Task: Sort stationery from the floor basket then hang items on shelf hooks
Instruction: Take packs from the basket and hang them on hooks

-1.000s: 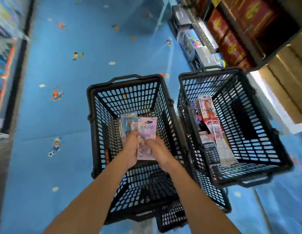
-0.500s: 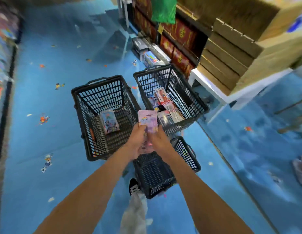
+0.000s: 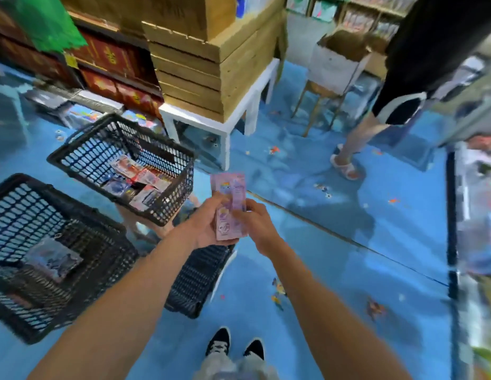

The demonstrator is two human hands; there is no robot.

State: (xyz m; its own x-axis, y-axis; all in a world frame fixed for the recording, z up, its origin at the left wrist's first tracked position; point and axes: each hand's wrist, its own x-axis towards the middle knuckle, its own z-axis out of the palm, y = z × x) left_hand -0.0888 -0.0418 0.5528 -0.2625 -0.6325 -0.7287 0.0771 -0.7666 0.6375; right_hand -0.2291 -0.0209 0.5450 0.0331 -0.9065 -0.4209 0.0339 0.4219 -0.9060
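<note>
Pink stationery packs (image 3: 228,194) were gripped by the left hand (image 3: 203,229) and pinched at the edge by the right hand (image 3: 256,226), held up near the floor basket (image 3: 82,157), probably for sorting before hanging.

Packet (image 3: 230,208) pink and lilac with a cartoon print; baskets (image 3: 171,200) black lattice; floor (image 3: 335,283) blue, dotted with small coloured figures; crates (image 3: 239,78) tan; table (image 3: 203,123) white; boxes (image 3: 112,54) red with gold marks; shoes (image 3: 218,344) black and white.
</note>
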